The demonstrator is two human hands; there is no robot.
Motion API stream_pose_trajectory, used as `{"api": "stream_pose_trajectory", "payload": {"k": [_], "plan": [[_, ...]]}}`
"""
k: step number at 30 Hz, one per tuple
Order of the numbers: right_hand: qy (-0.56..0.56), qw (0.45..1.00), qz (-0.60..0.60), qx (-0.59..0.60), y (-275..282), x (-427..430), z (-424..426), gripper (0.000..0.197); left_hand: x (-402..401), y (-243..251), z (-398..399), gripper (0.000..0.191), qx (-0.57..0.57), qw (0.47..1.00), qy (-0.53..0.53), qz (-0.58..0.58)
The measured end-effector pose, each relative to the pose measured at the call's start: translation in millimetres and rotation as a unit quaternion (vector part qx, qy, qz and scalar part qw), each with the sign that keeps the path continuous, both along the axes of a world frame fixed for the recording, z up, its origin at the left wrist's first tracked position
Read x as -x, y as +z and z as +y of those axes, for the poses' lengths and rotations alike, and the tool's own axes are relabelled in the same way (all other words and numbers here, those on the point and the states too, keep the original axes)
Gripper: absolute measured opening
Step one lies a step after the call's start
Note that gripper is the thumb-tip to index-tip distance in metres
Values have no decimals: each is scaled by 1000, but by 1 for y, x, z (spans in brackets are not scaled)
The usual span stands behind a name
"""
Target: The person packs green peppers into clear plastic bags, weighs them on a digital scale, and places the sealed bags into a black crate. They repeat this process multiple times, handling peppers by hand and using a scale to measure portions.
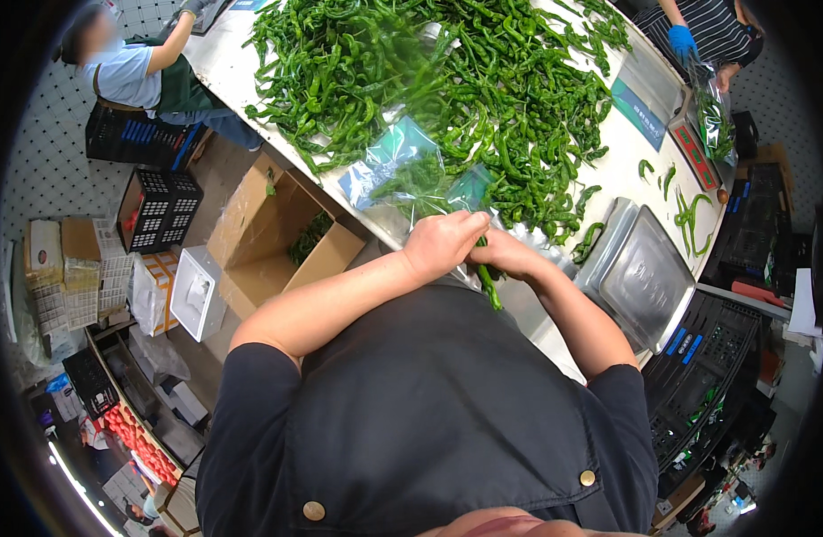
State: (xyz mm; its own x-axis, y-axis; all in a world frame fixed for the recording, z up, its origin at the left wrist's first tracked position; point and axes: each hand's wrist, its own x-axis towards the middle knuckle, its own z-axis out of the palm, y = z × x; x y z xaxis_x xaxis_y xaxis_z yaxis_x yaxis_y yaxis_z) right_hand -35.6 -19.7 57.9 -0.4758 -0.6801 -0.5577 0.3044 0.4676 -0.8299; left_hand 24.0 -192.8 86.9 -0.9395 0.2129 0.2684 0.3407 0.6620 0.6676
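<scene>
My left hand (445, 243) and my right hand (509, 252) meet at the near edge of the table, close to my apron. Green peppers (488, 285) stick out below the join, gripped in the right hand. Over them curl the fingers of my left hand; its grasp is hidden. Just beyond lies a clear plastic bag (405, 158) with a blue-green printed panel, and green peppers show through it. Another printed blue-green bag part (470, 188) lies near my fingertips. A large heap of green peppers (411, 74) covers the table ahead.
Right of me sits a metal-topped scale (643, 268); farther off, a red-fronted scale (694, 151) carries a bagged bunch. An open cardboard box (277, 248) stands below the table's left edge. Co-workers stand at far left (126, 74) and far right (693, 30). Black crates (707, 362) flank the right side.
</scene>
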Motion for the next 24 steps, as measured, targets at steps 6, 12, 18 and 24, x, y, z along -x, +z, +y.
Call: {"api": "stream_pose_trajectory", "payload": {"k": [6, 12, 18, 24], "plan": [[89, 994, -65, 2, -10, 5, -2, 50, 1, 1, -5, 15, -30, 998, 35, 32], [-104, 981, -123, 103, -35, 5, -26, 55, 1, 2, -4, 15, -25, 998, -40, 46], [21, 975, 132, 177, -57, 9, -39, 71, 1, 4, -4, 13, -18, 997, -46, 62], [-36, 979, 181, 81, -39, 20, -63, 77, 7, 13, -8, 15, -50, 995, -2, 83]]}}
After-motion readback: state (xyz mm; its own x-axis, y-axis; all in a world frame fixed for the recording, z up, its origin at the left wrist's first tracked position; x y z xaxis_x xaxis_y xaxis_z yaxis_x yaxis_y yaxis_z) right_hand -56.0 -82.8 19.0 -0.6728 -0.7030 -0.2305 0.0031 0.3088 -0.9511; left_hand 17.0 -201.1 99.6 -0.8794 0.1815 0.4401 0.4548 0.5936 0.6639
